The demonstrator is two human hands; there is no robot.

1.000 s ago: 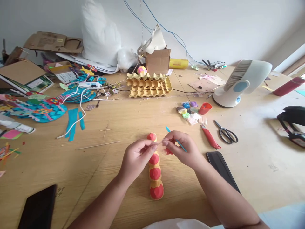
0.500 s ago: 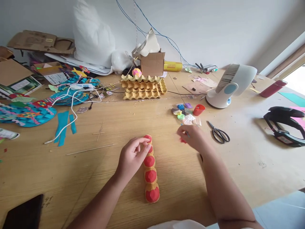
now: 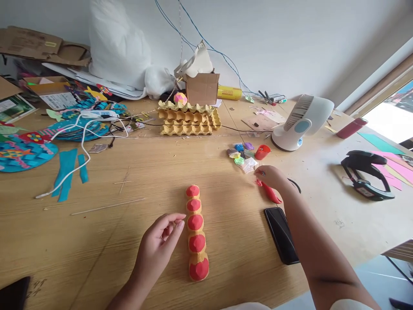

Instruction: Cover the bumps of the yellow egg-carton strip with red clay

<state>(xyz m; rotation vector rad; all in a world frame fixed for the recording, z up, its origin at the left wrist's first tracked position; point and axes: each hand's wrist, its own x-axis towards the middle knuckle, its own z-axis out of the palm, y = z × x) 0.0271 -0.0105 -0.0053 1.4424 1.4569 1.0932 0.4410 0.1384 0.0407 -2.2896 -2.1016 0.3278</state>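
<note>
A strip of egg carton (image 3: 196,232) lies lengthwise before me, its row of bumps topped with red. Just left of it is my left hand (image 3: 161,237), fingers loosely curled, thumb and forefinger apart with nothing between them. My right hand (image 3: 272,178) is further off to the right, fingertips pinched together. A small bluish bit shows at those fingers, too small to name. Beneath that hand lies a red piece (image 3: 271,193), partly covered by it. Close by are small packets of coloured material (image 3: 239,160) and a red cup (image 3: 262,152).
A black phone (image 3: 281,234) lies under my right forearm. Scissors are mostly hidden behind that arm. A white fan (image 3: 301,125) stands at the back right, near a black headband device (image 3: 364,176). Egg cartons (image 3: 187,129) are stacked at the back. Thin sticks (image 3: 108,206) and blue strips (image 3: 66,172) lie left.
My left hand has let go of the strip's far end and drawn back to its left. My right hand has moved right, over the scissors. The view has shifted to the right.
</note>
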